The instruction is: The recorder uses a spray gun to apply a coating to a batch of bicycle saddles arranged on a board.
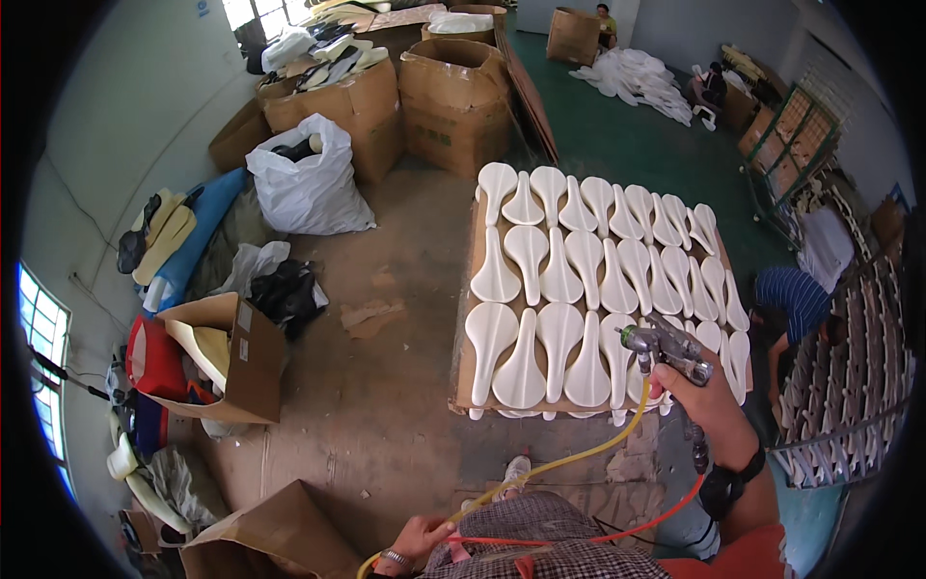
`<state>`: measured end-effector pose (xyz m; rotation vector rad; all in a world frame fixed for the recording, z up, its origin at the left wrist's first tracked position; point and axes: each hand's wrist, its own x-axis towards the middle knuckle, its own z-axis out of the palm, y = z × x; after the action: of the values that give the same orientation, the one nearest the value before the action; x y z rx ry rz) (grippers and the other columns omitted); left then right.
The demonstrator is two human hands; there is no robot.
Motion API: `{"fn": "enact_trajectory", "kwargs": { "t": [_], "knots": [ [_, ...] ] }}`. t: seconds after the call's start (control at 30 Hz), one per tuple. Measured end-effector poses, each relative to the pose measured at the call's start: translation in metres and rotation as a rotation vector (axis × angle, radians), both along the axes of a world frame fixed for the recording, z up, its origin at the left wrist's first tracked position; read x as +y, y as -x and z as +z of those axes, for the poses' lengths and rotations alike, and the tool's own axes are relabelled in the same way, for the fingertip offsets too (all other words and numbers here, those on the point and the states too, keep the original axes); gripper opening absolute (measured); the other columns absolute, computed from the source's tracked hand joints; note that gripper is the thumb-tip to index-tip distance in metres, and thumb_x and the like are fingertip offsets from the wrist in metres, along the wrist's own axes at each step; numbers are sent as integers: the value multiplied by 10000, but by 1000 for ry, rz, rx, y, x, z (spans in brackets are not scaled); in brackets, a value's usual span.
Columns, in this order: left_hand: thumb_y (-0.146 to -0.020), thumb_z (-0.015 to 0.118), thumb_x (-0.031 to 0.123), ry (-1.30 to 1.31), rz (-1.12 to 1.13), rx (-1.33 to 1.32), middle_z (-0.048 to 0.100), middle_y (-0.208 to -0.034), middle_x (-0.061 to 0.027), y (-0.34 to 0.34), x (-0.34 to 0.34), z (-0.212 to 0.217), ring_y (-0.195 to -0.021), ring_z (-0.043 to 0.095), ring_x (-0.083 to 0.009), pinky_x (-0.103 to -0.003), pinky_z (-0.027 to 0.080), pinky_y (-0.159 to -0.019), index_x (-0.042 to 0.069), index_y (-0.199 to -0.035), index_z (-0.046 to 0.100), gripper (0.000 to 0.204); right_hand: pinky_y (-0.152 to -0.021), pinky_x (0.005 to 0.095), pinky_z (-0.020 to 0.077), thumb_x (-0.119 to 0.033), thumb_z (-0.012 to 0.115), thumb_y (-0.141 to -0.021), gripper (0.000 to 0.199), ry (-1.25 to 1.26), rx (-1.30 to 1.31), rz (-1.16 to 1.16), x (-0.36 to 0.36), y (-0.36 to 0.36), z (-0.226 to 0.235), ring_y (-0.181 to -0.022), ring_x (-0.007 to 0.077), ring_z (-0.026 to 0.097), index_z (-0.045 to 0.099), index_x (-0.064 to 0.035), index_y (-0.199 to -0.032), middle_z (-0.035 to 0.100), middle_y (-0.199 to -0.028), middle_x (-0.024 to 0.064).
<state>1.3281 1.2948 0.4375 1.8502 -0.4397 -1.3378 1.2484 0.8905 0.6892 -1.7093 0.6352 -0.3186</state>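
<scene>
My right hand is wrapped round the grip of a metal spray gun, held over the near right part of a stack of saddles. A yellow hose and a red hose run from the gun back towards my waist. Down at the lower edge, my left hand is closed round the yellow hose, beside my checked apron. White bicycle saddles lie in three rows on a brown board, their noses pointing alternately near and far. The gun and hand hide some saddles in the nearest row.
Cardboard boxes and a white sack stand at the far left. Nearer left is an open carton. A person in a striped shirt bends beside a rack of saddle parts at the right. Two people sit farther back.
</scene>
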Motion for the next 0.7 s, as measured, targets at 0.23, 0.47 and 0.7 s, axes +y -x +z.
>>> {"fn": "enact_trajectory", "kwargs": {
  "t": [0.23, 0.47, 0.7],
  "knots": [
    [-754, 660, 470, 147, -48, -43, 539, -538, -67, -14, -65, 55, -489, 491, -131, -283, 387, -488, 32, -955, 652, 482, -604, 213, 457, -82, 604, -840, 372, 85, -89, -11, -26, -23, 8, -638, 61, 541, 506, 13, -1186, 581, -763, 5],
    [-760, 657, 490, 97, -153, -87, 559, -541, -61, -7, -92, 97, -476, 522, -140, -282, 397, -479, 63, -918, 664, 455, -584, 218, 467, -79, 616, -835, 386, 131, -28, 30, -37, -6, 4, -659, 59, 550, 506, 7, -1194, 593, -805, 11],
    [-830, 575, 472, 126, -151, -311, 616, -626, -110, 4, -109, 102, -609, 618, -287, -366, 483, -586, 77, -925, 662, 416, -602, 220, 469, -82, 640, -825, 416, 133, -24, 112, -45, 10, 10, -654, 66, 553, 500, -1, -1209, 606, -815, 15]
  ]
}}
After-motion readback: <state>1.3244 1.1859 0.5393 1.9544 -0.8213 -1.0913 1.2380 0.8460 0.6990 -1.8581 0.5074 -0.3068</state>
